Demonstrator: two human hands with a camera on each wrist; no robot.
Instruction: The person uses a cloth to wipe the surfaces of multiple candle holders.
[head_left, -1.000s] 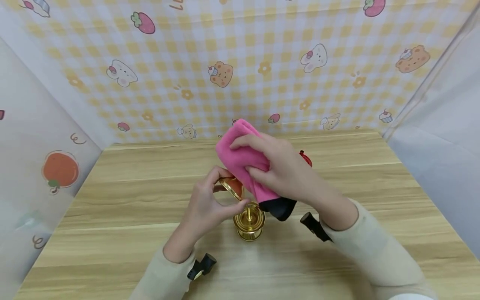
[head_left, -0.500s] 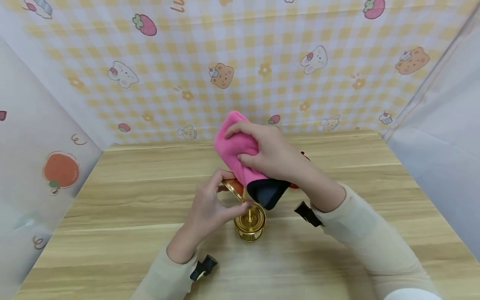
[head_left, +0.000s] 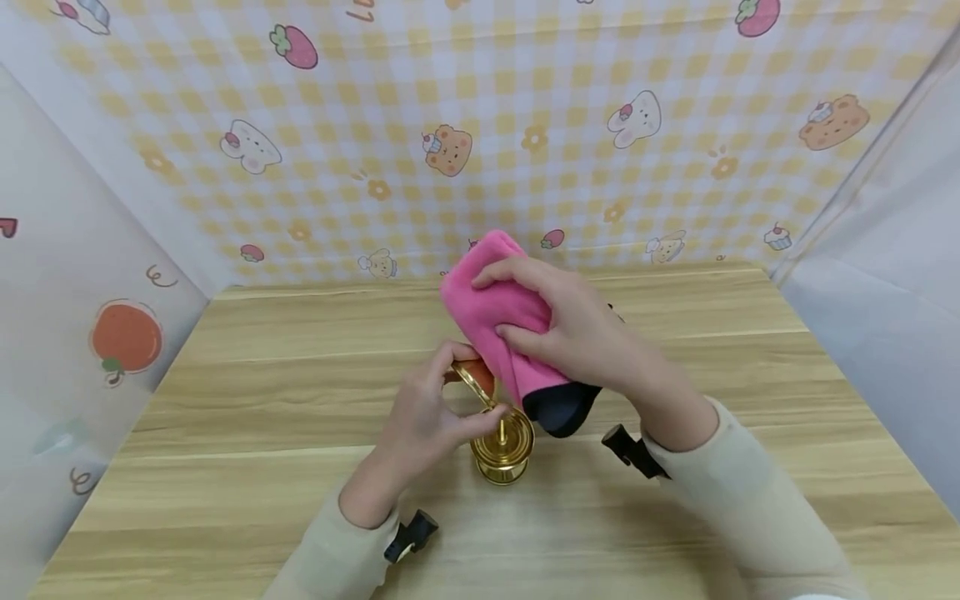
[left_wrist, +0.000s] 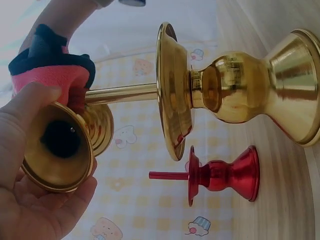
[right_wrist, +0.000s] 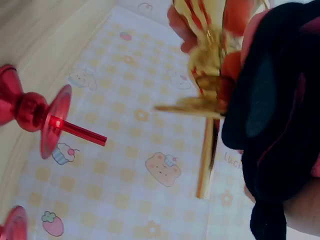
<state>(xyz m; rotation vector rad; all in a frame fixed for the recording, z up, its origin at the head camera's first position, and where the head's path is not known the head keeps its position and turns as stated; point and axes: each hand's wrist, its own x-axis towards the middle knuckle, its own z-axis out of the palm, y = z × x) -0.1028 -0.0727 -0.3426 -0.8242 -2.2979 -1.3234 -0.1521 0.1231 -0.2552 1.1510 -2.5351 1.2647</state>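
Observation:
My left hand [head_left: 420, 417] holds a gold candle holder [head_left: 475, 382] by its flared base, tilted. In the left wrist view that base [left_wrist: 75, 167] shows its hollow inside. My right hand [head_left: 570, 329] grips a pink cloth [head_left: 491, 312] with a black end [head_left: 558, 408] against the held piece; the contact is partly hidden. Directly below, a second gold candle holder [head_left: 501, 473] stands upright on the table, its thin rod pointing up. The right wrist view shows the held piece [right_wrist: 205, 57] with its rod downward in the picture, beside the dark cloth part [right_wrist: 270, 100].
A red candle holder [left_wrist: 217, 175] stands behind the gold one in the left wrist view. The right wrist view shows a red holder [right_wrist: 34, 111] and part of another red piece [right_wrist: 16, 226] at its left edge. A patterned cloth backdrop [head_left: 375, 108] closes the table's back edge.
My right hand and the pink cloth have shifted right and down since half a second ago, after an earlier move up and left. My left hand has drifted slightly right, still gripping the gold piece.

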